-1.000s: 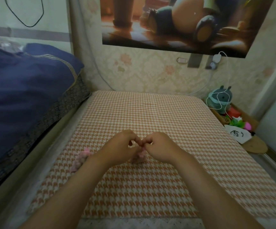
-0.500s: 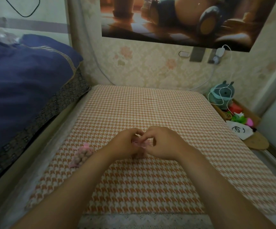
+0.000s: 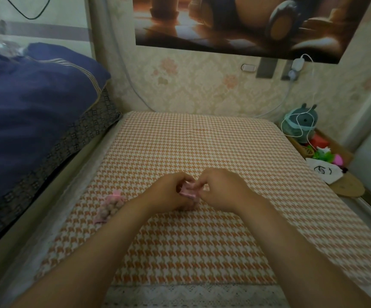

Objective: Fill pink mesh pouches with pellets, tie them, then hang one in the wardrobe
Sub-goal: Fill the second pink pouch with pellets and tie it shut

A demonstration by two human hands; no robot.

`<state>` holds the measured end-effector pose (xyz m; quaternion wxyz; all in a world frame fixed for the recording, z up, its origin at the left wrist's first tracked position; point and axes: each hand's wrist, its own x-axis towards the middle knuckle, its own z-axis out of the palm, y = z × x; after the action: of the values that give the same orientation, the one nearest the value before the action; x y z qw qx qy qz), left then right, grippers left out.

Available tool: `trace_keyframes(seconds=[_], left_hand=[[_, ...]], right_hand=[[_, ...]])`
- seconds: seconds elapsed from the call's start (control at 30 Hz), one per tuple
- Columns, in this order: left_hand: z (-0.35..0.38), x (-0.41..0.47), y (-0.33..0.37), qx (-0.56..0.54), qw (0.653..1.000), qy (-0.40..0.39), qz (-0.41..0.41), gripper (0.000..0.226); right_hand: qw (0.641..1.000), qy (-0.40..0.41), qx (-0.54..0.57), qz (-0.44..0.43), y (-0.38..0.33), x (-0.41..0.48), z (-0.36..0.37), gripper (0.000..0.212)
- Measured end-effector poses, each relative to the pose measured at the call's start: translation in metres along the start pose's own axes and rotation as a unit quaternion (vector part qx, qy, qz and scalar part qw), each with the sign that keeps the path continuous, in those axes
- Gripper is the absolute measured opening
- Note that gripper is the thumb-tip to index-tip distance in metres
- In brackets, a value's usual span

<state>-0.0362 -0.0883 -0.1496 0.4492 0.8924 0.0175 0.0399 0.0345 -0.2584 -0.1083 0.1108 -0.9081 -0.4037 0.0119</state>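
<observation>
Two pink mesh pouches here. One [image 3: 188,191] sits mid-table, its gathered neck pinched between the curled fingers of the left hand [image 3: 169,193] and right hand [image 3: 223,192]. The other pouch [image 3: 110,205], lumpy with round pellets, lies to the left on the orange-and-white houndstooth cloth [image 3: 202,252]. The cloth has a lace trim [image 3: 191,294] along its near edge. The black marks on the white bag [image 3: 323,172] are unreadable.

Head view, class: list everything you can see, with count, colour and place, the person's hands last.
Orange-and-white houndstooth cloth: one, covering the surface.
Pink mesh pouch of pellets: one, pink, on the cloth, left of centre.
Held pink mesh pouch: one, pink, centre.
Navy blue quilt: one, left.
Teal plush toy: one, far right.
White charger: one, wall socket.
Hands: left hand and right hand, centre, pinching the held pouch.
</observation>
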Motion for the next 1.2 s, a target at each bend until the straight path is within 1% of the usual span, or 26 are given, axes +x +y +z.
trace_keyframes(seconds=[0.07, 0.1, 0.2, 0.27, 0.37, 0.43, 0.47, 0.53, 0.6, 0.73, 0.8, 0.9, 1.0, 1.07, 1.1, 1.17, 1.2], left_hand=[[0.001, 0.000, 0.003, 0.016, 1.000, -0.006, 0.006, 0.048], [0.002, 0.000, 0.003, 0.026, 1.000, -0.005, 0.011, 0.044], [0.002, -0.001, 0.001, 0.027, 0.999, 0.007, 0.022, 0.028], [0.000, 0.000, 0.000, 0.024, 0.999, 0.013, 0.023, 0.023], [-0.001, 0.000, 0.000, 0.017, 1.000, 0.007, 0.017, 0.033], [0.000, 0.000, 0.001, 0.025, 0.999, 0.005, 0.019, 0.043], [0.001, 0.000, 0.002, 0.033, 0.999, 0.012, 0.020, 0.044], [0.003, 0.002, 0.001, 0.041, 0.998, 0.044, 0.017, 0.036], [0.002, 0.003, 0.001, 0.042, 0.997, 0.061, 0.019, 0.029], [0.003, -0.001, 0.003, 0.036, 0.999, 0.015, 0.024, 0.029], [0.003, -0.001, 0.003, 0.036, 0.999, 0.019, 0.028, 0.025], [0.002, 0.001, 0.004, 0.049, 0.997, 0.044, 0.028, 0.022], [0.002, 0.000, 0.003, 0.042, 0.998, 0.035, 0.019, 0.027], [0.002, -0.001, 0.003, 0.041, 0.998, 0.027, 0.030, 0.025], [0.002, -0.001, 0.003, 0.045, 0.998, 0.030, 0.035, 0.021], [0.001, 0.000, 0.004, 0.046, 0.997, 0.047, 0.026, 0.013], [0.001, -0.001, 0.004, 0.047, 0.997, 0.056, 0.016, 0.010]], right_hand=[[0.999, -0.026, -0.022, 0.008, -0.001, 0.000, 0.002, 0.027], [0.999, -0.024, -0.035, 0.008, -0.001, 0.000, 0.002, 0.027], [0.999, 0.029, -0.030, -0.003, -0.001, 0.000, -0.002, 0.022], [0.999, 0.042, -0.009, -0.020, -0.001, 0.000, -0.003, 0.019], [0.999, 0.016, -0.031, -0.020, -0.002, 0.000, -0.001, 0.017], [0.998, 0.026, -0.052, -0.031, -0.003, 0.000, 0.000, 0.016], [0.997, 0.040, -0.055, -0.040, -0.004, 0.001, -0.001, 0.016], [0.995, 0.062, -0.053, -0.052, -0.004, 0.001, -0.004, 0.017], [0.996, 0.051, -0.047, -0.053, -0.004, 0.001, -0.005, 0.018], [0.997, 0.005, -0.062, -0.042, -0.004, 0.000, 0.000, 0.018], [0.999, 0.015, -0.035, -0.035, -0.005, 0.000, -0.001, 0.018], [0.997, 0.046, -0.019, -0.051, -0.004, 0.001, -0.001, 0.019], [0.999, 0.005, -0.010, -0.048, -0.004, 0.000, 0.004, 0.018], [0.999, -0.013, -0.007, -0.037, -0.004, 0.001, 0.008, 0.017], [0.999, -0.009, 0.006, -0.036, -0.003, 0.002, 0.008, 0.017], [0.997, 0.023, 0.068, -0.022, 0.000, 0.004, 0.005, 0.015], [0.994, 0.036, 0.107, -0.009, 0.002, 0.004, 0.004, 0.019]])
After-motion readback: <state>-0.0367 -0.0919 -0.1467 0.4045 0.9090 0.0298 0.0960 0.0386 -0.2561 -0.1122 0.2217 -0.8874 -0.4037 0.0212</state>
